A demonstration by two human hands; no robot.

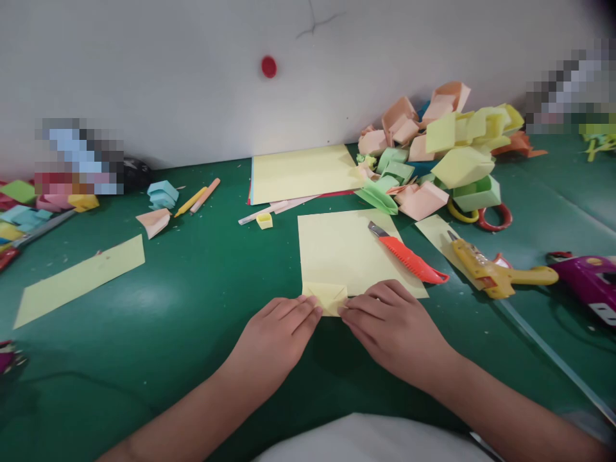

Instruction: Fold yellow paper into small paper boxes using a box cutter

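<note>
A small folded piece of pale yellow paper (328, 294) lies between my hands, with crease lines showing on it. My left hand (279, 330) grips its left end with the fingers pressed together. At its right end my right hand (392, 324) pinches the paper in the same way. Just beyond is a flat pale yellow sheet (337, 247), partly overlapped by the folded piece. Across the right side of that sheet rests an orange box cutter (411, 258) with its blade out.
Folded paper pieces (462, 160) are heaped by the wall at right, near scissors (495, 218). A yellow glue gun (500, 269) sits on a paper strip. A sheet stack (303, 176), a tiny paper box (264, 221), crayons (205, 196) and a strip (81, 279) lie farther left.
</note>
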